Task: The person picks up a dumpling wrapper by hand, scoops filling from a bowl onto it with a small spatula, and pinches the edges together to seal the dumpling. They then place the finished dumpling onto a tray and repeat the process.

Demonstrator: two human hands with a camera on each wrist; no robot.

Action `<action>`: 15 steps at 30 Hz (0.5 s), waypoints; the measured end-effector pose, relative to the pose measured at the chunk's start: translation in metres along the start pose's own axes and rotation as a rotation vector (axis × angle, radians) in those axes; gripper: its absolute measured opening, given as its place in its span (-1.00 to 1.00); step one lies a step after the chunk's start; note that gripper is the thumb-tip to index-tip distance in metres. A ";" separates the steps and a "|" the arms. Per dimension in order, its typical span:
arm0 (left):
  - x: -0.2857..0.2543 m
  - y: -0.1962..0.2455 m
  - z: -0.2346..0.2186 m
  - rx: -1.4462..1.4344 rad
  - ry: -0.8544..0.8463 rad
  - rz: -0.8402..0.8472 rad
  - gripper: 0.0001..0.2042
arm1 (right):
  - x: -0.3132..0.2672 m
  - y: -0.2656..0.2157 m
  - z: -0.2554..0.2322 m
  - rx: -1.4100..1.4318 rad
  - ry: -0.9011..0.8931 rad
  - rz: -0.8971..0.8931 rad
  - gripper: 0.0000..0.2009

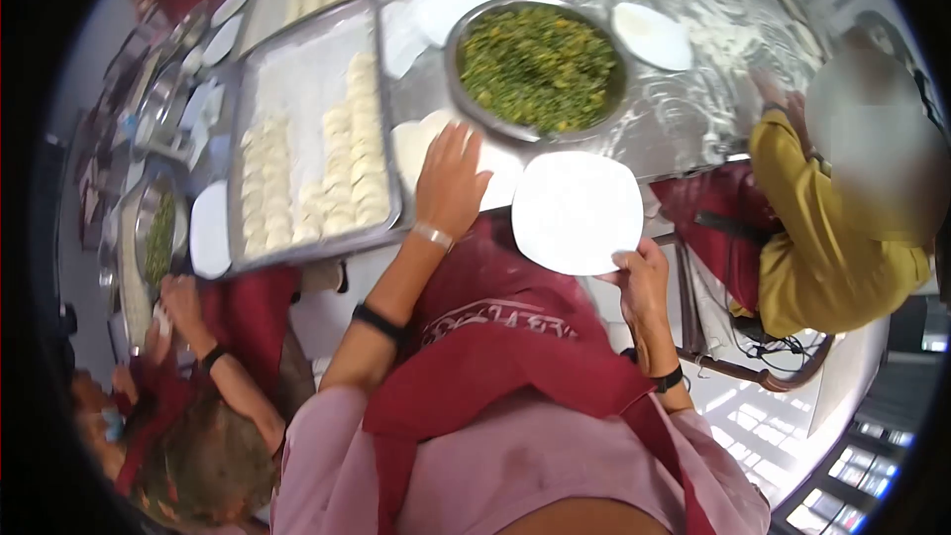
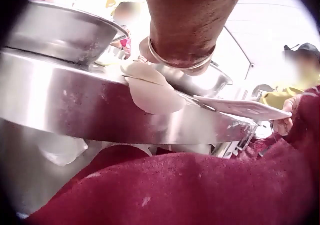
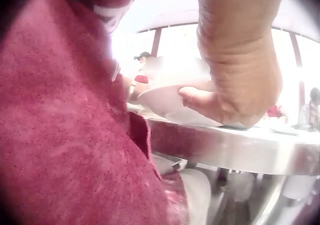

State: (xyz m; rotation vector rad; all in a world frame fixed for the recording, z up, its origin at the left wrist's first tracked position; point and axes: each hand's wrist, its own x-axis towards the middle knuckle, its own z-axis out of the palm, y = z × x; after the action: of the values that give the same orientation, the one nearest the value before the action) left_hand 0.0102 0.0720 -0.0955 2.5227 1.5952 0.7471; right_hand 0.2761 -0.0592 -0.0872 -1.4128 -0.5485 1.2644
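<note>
My right hand [image 1: 644, 282] holds a white rounded-square plate [image 1: 578, 213] by its near right edge, thumb on top, over the table's front edge. The right wrist view shows the thumb [image 3: 197, 97] across the plate's rim. My left hand [image 1: 451, 183] reaches to the table edge with fingers extended over thin, pale dough wrappers [image 1: 409, 147]. In the left wrist view the wrappers [image 2: 155, 96] droop over the metal edge, and the wrist hides that hand's fingertips. The plate [image 2: 245, 107] is tilted beside them.
A steel bowl [image 1: 621, 94] of chopped greens [image 1: 540, 69] stands behind the plate. To the left, a metal tray [image 1: 297, 79] holds rows of dumplings [image 1: 265, 183]. Flour covers the table's right side. A person in yellow sleeves [image 1: 778, 163] is at right; another person's hand [image 1: 183, 302] works at left.
</note>
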 end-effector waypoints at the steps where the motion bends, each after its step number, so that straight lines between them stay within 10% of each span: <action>1: -0.008 0.004 0.001 -0.048 0.056 0.029 -0.49 | -0.002 -0.007 -0.007 0.014 0.070 -0.021 -0.70; 15: -0.092 0.031 -0.047 -0.287 0.136 -0.075 -0.68 | 0.138 -0.071 -0.033 0.049 0.483 -0.543 -0.85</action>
State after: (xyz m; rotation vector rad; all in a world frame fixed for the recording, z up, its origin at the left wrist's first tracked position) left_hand -0.0162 -0.0313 -0.0778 2.2412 1.4860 1.0726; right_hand 0.3726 0.0673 -0.0816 -1.3438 -0.5123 0.4798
